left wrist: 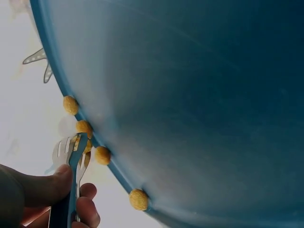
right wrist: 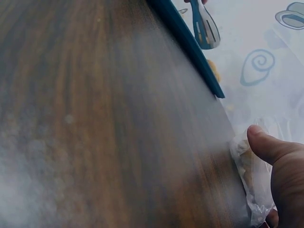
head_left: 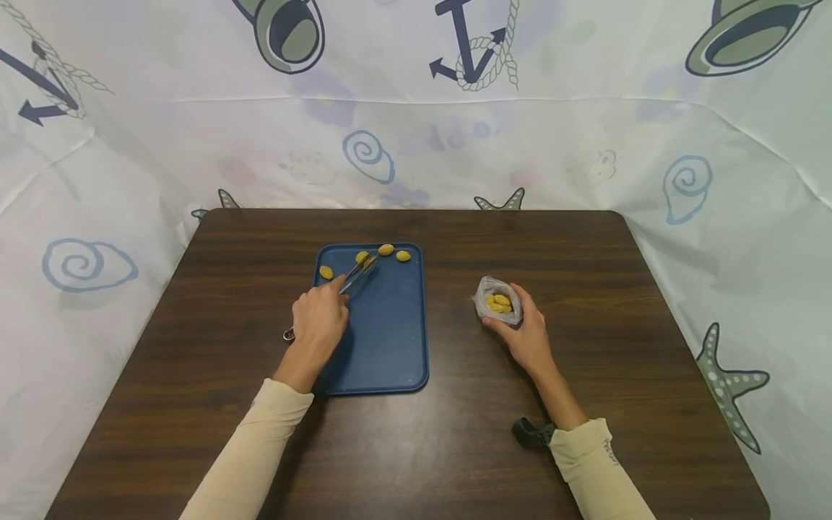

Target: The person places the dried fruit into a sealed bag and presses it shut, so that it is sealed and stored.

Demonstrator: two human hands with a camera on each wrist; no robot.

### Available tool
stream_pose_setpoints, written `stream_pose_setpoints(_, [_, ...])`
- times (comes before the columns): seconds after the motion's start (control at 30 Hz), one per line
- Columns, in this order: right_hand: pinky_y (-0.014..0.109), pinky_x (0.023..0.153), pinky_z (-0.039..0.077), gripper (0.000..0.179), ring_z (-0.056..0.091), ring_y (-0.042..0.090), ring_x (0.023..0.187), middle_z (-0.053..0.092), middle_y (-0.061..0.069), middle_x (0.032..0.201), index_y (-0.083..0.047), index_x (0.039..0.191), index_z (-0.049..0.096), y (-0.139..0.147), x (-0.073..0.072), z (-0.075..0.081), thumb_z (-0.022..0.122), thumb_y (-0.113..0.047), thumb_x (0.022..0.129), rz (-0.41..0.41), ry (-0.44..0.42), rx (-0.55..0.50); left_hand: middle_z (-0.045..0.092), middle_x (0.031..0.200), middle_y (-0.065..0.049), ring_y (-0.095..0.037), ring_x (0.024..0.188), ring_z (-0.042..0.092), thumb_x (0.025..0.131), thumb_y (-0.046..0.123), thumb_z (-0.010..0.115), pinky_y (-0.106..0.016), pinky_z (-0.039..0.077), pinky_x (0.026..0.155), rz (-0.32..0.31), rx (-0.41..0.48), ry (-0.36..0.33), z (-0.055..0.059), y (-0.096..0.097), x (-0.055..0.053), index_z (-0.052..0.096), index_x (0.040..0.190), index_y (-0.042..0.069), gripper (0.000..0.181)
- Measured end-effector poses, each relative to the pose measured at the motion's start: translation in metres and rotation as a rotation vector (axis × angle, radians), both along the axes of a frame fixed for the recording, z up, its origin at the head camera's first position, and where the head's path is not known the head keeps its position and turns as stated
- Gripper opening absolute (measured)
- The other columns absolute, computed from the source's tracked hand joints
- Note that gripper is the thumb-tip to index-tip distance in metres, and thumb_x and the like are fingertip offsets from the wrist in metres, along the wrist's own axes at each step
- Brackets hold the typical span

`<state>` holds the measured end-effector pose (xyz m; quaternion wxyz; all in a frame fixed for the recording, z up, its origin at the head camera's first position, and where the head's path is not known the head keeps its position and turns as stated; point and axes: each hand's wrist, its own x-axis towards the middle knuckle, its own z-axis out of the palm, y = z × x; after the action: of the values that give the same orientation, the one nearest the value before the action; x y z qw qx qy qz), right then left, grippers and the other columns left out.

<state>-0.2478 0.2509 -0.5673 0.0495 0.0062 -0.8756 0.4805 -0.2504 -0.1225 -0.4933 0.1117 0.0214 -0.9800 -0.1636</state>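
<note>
Metal tongs (head_left: 354,276) with slotted ends are gripped in my left hand (head_left: 320,315), over the far left part of the blue tray (head_left: 383,347). In the left wrist view the tongs' ends (left wrist: 81,151) stand around a small yellow oval piece (left wrist: 87,145). Other yellow pieces lie along the tray's far edge, one (head_left: 386,250) near the middle, one (head_left: 403,256) to its right and one (head_left: 326,272) at the left corner. My right hand (head_left: 528,338) holds a clear plastic bag (head_left: 482,297) by its sides, its mouth up; several yellow pieces (head_left: 499,303) are inside.
Tray and bag are on a dark wooden table (head_left: 468,448), with a gap of bare wood between them. A black strap (head_left: 533,433) sits at the right wrist. A white sea-patterned cloth (head_left: 416,159) hangs behind the table's far edge.
</note>
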Motion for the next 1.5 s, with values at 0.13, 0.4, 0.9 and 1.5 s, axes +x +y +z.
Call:
stream_pose_setpoints(0.13, [0.061,0.116,0.033,0.091,0.044,0.042,0.142,0.049,0.014,0.156,-0.016,0.158,0.038,0.001,-0.001,0.001,0.087,-0.035,0.084,-0.004,0.010,0.006,0.078,0.108,-0.022,-0.047,0.079,0.072,0.098,0.012,0.062,-0.057,0.053,0.060,0.000,0.018,0.025,0.003,0.002,0.004,0.069,0.136,0.011,0.038])
stream_pose_setpoints(0.4, [0.060,0.116,0.033,0.090,0.046,0.041,0.141,0.051,0.015,0.155,-0.016,0.158,0.038,0.000,0.000,0.002,0.087,-0.035,0.084,-0.006,0.007,0.004,0.078,0.108,-0.021,-0.040,0.063,0.067,0.098,0.015,0.067,-0.051,0.050,0.053,-0.013,0.088,0.095,0.008,0.007,0.011,0.069,0.136,0.012,0.037])
stream_pose_setpoints(0.9, [0.063,0.117,0.031,0.091,0.042,0.044,0.143,0.048,0.014,0.158,-0.018,0.159,0.036,0.000,0.001,0.003,0.086,-0.038,0.085,-0.005,-0.014,0.009,0.079,0.109,-0.017,-0.022,0.045,0.044,0.098,0.017,0.070,-0.038,0.034,0.047,-0.089,0.168,0.286,0.019,0.017,0.022,0.071,0.133,0.010,0.036])
stream_pose_setpoints(1.5, [0.065,0.117,0.028,0.090,0.042,0.045,0.142,0.048,0.014,0.157,-0.017,0.159,0.037,-0.002,0.000,0.002,0.085,-0.037,0.085,-0.010,-0.005,0.018,0.079,0.111,-0.014,-0.023,0.052,0.058,0.093,0.012,0.075,-0.041,0.045,0.049,-0.171,0.196,0.309,0.027,0.036,0.031,0.073,0.131,0.011,0.038])
